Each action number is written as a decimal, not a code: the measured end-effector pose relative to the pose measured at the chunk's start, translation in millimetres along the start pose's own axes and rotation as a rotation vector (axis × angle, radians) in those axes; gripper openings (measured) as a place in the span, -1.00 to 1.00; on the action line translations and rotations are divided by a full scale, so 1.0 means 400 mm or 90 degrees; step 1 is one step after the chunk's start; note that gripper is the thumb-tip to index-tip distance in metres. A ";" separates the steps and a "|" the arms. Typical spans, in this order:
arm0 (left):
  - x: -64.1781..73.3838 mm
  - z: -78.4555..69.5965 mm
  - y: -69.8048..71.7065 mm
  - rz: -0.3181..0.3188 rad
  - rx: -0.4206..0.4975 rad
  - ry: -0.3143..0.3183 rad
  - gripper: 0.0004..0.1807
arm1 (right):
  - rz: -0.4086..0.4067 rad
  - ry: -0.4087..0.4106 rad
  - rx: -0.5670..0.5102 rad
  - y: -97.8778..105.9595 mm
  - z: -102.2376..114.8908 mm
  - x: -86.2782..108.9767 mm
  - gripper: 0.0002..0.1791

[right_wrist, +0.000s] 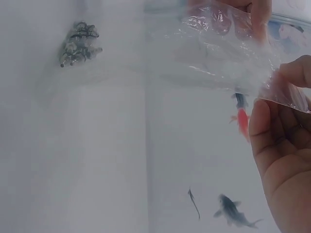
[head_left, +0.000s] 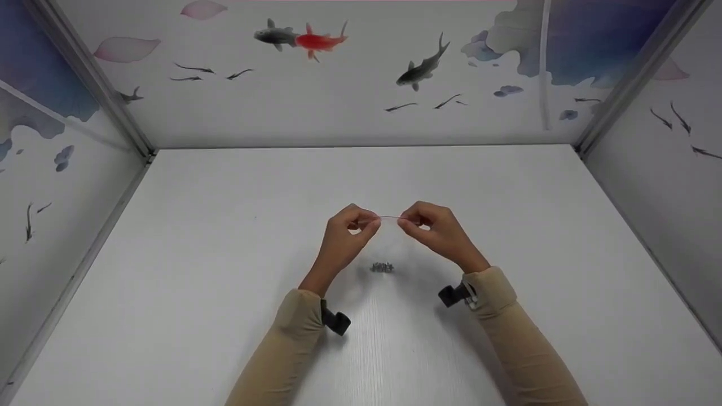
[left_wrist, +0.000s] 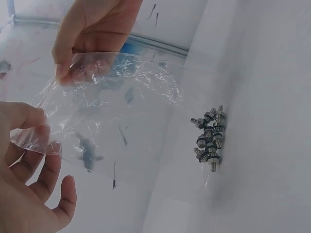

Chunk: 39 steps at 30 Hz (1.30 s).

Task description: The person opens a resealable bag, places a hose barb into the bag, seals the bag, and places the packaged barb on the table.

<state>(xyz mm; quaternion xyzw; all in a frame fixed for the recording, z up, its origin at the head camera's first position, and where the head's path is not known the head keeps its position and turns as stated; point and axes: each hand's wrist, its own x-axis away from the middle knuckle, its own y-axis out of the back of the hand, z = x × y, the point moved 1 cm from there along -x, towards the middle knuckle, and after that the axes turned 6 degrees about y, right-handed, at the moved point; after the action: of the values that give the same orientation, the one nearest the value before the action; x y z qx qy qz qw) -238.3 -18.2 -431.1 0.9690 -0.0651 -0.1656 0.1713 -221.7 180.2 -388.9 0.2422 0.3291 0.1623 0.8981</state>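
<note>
A clear plastic bag (left_wrist: 126, 92) with a reddish line along its top edge hangs between my two hands. My left hand (head_left: 345, 237) pinches one end of that edge between thumb and fingers. The other end is pinched by my right hand (head_left: 437, 228), a short gap away. Small silvery metal fittings (head_left: 382, 267) with dark rings sit in a cluster below the hands. In both wrist views the fittings (left_wrist: 210, 138) appear to be at the bottom of the bag. From the head view the film is almost invisible apart from its top edge.
A white tabletop (head_left: 186, 270) stretches out under the hands. Behind it stands a panel (head_left: 350, 107) printed with fish, and similar panels close off the left and right sides. A small black camera (head_left: 337, 322) is strapped to each wrist.
</note>
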 end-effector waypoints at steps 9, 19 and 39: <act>0.001 0.000 -0.005 -0.002 0.021 -0.012 -0.85 | 0.016 -0.005 -0.028 -0.008 0.004 -0.006 -0.92; -0.004 -0.003 -0.012 -0.017 0.005 -0.039 -0.91 | -0.002 0.028 0.009 -0.018 0.002 -0.009 -0.92; -0.007 0.006 -0.017 -0.007 0.005 -0.013 -0.81 | 0.004 -0.032 -0.039 -0.041 -0.088 -0.002 -0.89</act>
<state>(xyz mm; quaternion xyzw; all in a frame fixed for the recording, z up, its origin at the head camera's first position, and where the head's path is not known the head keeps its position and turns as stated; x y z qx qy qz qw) -241.1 -12.1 -435.1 0.9684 -0.0619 -0.1759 0.1656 -243.8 177.9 -420.7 0.2197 0.3009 0.1690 0.9125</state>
